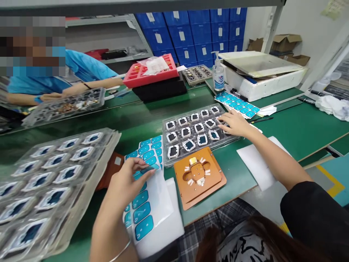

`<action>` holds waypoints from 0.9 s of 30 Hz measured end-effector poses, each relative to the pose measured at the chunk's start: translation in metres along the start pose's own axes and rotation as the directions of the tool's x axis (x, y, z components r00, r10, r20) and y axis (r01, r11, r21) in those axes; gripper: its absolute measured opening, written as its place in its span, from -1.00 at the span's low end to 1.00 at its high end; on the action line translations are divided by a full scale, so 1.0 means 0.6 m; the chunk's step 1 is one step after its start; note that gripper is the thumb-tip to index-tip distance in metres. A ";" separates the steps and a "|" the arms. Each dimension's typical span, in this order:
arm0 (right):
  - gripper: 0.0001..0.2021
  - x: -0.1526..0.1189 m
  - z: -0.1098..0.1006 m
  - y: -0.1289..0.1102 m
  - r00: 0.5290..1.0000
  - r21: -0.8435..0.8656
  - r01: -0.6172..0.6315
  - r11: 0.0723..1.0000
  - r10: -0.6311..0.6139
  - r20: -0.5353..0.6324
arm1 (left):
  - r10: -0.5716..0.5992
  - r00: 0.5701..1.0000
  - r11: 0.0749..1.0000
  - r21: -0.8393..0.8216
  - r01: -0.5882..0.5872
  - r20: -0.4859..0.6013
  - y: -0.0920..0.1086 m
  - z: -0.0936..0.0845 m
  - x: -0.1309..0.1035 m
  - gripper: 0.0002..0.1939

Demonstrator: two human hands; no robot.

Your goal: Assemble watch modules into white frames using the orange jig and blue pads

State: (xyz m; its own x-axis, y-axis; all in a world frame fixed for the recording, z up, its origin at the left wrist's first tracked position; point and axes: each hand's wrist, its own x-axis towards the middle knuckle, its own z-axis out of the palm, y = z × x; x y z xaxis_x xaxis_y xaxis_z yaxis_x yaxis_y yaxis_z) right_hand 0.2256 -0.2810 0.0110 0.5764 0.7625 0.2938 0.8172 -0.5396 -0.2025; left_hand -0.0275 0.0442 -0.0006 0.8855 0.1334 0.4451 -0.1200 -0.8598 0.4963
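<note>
My left hand pinches a small dark thin piece between thumb and fingertips, above sheets of blue rounded stickers. A translucent backing sheet hangs just below that hand. My right hand reaches over the right end of a clear plastic tray, fingers stretched out and apart over the white-framed parts there; the spot under its fingertips is partly hidden. White frames with dark centres, such as one housing, fill the tray's pockets. Between my hands lies an orange-brown fixture with a shaped recess and white pads.
At left, a stack of clear trays holds more white frames. White foam sheets lie near the front edge. Farther back stand a red tray on a black box, a pump bottle and a white foam box. A co-worker sits opposite.
</note>
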 end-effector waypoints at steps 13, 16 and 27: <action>-0.72 0.002 0.001 -0.014 0.950 0.020 0.313 0.950 -0.313 -0.003 | 0.539 0.841 0.841 -0.078 -0.535 0.036 0.149 0.066 0.002 -0.71; -0.66 0.004 0.004 -0.011 0.992 0.006 0.112 0.994 -0.112 -0.055 | 0.510 0.846 0.859 -0.034 -0.511 0.155 0.147 0.071 -0.002 -0.66; -0.86 0.024 0.018 0.006 0.974 0.254 -0.128 0.959 0.170 -0.152 | 0.505 0.843 0.853 0.042 -0.520 0.186 0.147 0.069 -0.007 -0.55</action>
State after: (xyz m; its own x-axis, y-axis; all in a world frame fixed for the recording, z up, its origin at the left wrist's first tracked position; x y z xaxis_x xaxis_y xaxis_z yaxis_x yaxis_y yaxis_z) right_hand 0.2367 -0.2680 0.0043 0.6994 0.5967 0.3934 0.7109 -0.5241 -0.4689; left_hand -0.0231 -0.0525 0.0105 0.7691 -0.4135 0.4873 -0.5443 -0.8234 0.1604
